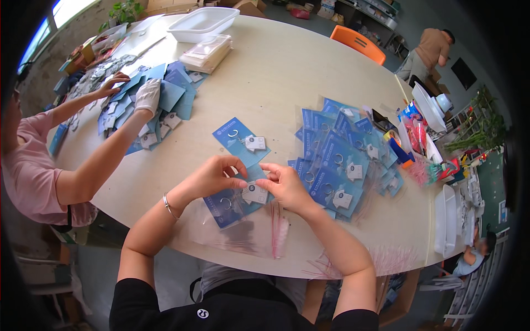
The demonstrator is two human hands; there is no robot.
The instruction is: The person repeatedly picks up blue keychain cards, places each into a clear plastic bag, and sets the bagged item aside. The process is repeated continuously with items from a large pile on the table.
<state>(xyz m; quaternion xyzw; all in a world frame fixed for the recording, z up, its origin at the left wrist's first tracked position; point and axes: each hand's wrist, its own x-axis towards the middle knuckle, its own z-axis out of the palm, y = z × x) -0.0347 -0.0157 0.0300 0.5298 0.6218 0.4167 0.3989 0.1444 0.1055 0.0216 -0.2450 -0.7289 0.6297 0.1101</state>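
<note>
Close to the table's near edge, a blue card [217, 214] carries a metal ring and a white house-shaped keychain [255, 194], and clear plastic seems to lie around it. My left hand [221, 175] pinches the card's far edge with thumb and fingertips. On the other side of the keychain, my right hand [287, 186] pinches that same edge, its thumb against the card. Just beyond my hands lies another blue card [232, 134] with its own white keychain [255, 143]. Clear plastic bags [237, 238] and thin pink strips [276, 223] lie below the held card.
Bagged blue cards with keychains [338, 165] are heaped at right. A co-worker's gloved hand [148, 96] touches loose cards [172, 95] at left. A white tray [203, 22] and clear boxes [205, 55] stand far left. Stationery and bags [417, 135] crowd the right edge.
</note>
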